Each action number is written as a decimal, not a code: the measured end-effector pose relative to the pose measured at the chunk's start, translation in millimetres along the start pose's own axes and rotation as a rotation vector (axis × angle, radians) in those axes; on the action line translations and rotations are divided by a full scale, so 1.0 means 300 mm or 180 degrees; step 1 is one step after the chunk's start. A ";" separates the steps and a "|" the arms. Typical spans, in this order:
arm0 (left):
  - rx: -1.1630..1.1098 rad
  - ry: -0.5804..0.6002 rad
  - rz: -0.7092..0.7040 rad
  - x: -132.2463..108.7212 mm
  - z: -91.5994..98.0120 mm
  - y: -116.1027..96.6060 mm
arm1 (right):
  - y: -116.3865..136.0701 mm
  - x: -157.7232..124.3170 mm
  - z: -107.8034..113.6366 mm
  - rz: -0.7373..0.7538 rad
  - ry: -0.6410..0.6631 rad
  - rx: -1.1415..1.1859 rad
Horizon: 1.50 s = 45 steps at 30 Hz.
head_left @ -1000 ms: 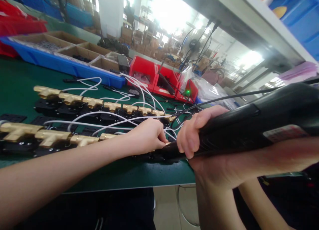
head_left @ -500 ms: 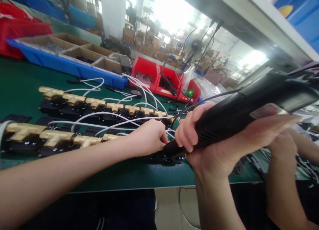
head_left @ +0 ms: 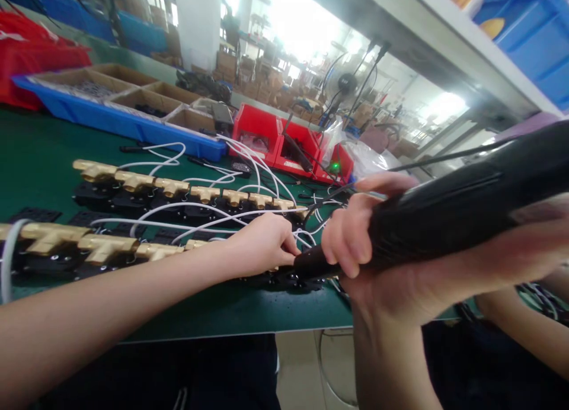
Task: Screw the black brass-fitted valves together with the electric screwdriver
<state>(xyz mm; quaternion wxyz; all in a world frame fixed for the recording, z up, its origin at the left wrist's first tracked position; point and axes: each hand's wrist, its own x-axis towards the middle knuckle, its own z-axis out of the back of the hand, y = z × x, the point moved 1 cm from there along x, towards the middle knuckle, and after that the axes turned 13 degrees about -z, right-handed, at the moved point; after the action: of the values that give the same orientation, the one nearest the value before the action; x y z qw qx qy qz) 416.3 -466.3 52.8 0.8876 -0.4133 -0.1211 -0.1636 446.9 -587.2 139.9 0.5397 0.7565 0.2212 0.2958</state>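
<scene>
Since half a second ago the long black electric screwdriver [head_left: 462,211] has dropped its rear end a little and now lies flatter, its dark tip still down at the near row of parts. The right hand [head_left: 355,244] is wrapped tightly round the tool's front grip, fingers [head_left: 344,253] curled closed over it, with the thumb lying along the top. The left hand [head_left: 262,244] has hardly moved: it rests on the end of the near row of gold-coloured brass T-fittings [head_left: 89,244], its fingers bent and pinched together just beside the tool tip; what they pinch is hidden. These fittings sit on black plastic bases [head_left: 284,279] near the front edge of the green work table [head_left: 40,155]. White wires [head_left: 195,211] loop between this row and a second brass row [head_left: 186,188] behind it. Farther back stand a long blue tray of cardboard compartments [head_left: 120,122] and red plastic bins [head_left: 284,143]. Another person's forearm [head_left: 528,333] shows at lower right.
</scene>
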 end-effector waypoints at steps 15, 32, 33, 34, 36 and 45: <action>0.1284 0.0059 -0.1213 -0.139 0.050 -0.021 | -0.050 -0.002 -0.014 -0.0185 0.0039 0.0033; 0.1748 0.0017 -0.1391 -0.154 0.052 -0.019 | -0.058 -0.006 0.003 -0.0424 -0.0123 0.0274; 0.1643 0.0022 -0.1362 -0.155 0.052 -0.014 | -0.061 -0.005 0.004 -0.0398 -0.0107 0.0244; 0.1535 0.0024 -0.1317 -0.156 0.052 -0.009 | -0.063 -0.003 0.005 -0.0360 -0.0078 0.0212; 0.1347 0.0009 -0.1199 -0.157 0.053 0.001 | -0.064 0.002 0.004 -0.0287 -0.0009 0.0175; 0.1012 -0.0143 -0.1063 -0.163 0.053 0.023 | -0.070 0.034 0.029 -0.0332 -0.0056 0.0326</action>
<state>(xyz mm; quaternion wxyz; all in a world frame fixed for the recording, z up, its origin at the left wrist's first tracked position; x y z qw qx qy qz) 372.9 -440.7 40.9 0.8993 -0.2460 -0.2318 -0.2777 459.8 -579.8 119.9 0.5170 0.7731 0.2703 0.2489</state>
